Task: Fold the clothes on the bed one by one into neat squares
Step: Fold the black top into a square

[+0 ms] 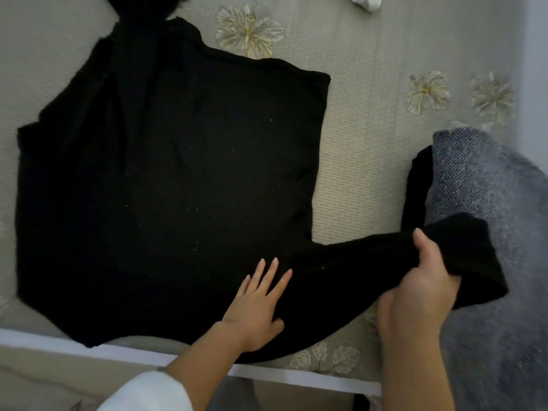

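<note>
So the black sweater (166,173) is lying spread flat on the bed (370,84), its near side running right up to the white bed edge (89,342), with bare cover showing past its far right corner. The left hand (255,307) is pressing flat on it, fingers straight, while the right hand (415,289) is gripping the sleeve (355,262) with curled fingers. A grey knit (489,218) is crowding against that sleeve, and something white (366,1) is sitting well off at the top.

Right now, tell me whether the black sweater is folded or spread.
Spread. The black sweater lies flat on the bed; left hand presses it, right hand grips its unfolded sleeve.
</note>
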The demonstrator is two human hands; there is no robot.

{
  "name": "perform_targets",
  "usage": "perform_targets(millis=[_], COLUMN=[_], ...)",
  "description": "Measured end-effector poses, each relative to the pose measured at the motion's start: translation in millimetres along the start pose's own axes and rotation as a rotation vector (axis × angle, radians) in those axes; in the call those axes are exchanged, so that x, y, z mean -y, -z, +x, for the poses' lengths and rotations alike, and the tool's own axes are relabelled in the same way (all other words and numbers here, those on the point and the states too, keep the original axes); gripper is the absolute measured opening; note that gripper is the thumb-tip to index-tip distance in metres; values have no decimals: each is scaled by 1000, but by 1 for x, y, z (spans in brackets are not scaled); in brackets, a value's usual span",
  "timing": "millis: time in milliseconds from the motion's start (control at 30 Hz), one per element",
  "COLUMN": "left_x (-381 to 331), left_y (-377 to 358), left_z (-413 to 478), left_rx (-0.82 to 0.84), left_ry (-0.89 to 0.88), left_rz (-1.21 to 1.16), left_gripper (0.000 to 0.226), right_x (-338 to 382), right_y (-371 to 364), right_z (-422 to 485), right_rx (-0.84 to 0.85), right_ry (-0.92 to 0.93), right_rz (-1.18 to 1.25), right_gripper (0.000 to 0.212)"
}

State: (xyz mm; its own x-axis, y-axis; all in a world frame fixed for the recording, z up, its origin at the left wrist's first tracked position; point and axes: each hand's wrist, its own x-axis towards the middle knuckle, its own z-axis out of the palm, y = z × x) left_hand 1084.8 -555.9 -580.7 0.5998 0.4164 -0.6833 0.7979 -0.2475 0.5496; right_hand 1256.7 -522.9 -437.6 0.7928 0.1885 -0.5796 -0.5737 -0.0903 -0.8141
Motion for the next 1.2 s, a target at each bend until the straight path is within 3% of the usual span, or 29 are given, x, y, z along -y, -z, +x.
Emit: perform_targets(millis=[33,100,167,267,367,500,633,700,833,967,1133,1200], left_x=[2,4,7,16,26,36,53,64,96,127,142,141], left_y=[-2,-2,-2,-13,-29,-35,-23,-7,51,124,208,237], left_z=[-4,-10,-16,-22,-27,-37,-49,-50,-33,2,44,64], left_rx=[5,2,3,-5,8,75,-67,-242,-663,-762,-875,-899], left_ry=[-8,-16,-12,-58,-86,-132,-177,-73,312,508,438,416], left_rz=[1,-10,2,124,255,326,161,-76,-511,-898,-876,-858], left_gripper=[84,81,74,64,65,53,39,36,26,18,14,24], right_x=[-5,-15,-34,-73,-114,-141,-148,-151,-154,-156,-158,-161], right_y=[-15,-49,-82,-119,-113,-56,-6,0,-11,-28,-54,-64], right_z=[-9,-25,-35,-40,-27,7,31,35,31,30,36,36], right_rx=[-4,148,427,995,1352,1263,1199,1190,1115,1039,1008,996], right_ry=[91,280,469,575,653,673,758,783,730,676,688,695], right_rz=[-96,-330,-687,-1261,-1733,-1990,-2101,-2112,-2061,-2084,-2245,-2316], right_gripper=[37,39,53,73,65,64,78,83,95,113,137,145])
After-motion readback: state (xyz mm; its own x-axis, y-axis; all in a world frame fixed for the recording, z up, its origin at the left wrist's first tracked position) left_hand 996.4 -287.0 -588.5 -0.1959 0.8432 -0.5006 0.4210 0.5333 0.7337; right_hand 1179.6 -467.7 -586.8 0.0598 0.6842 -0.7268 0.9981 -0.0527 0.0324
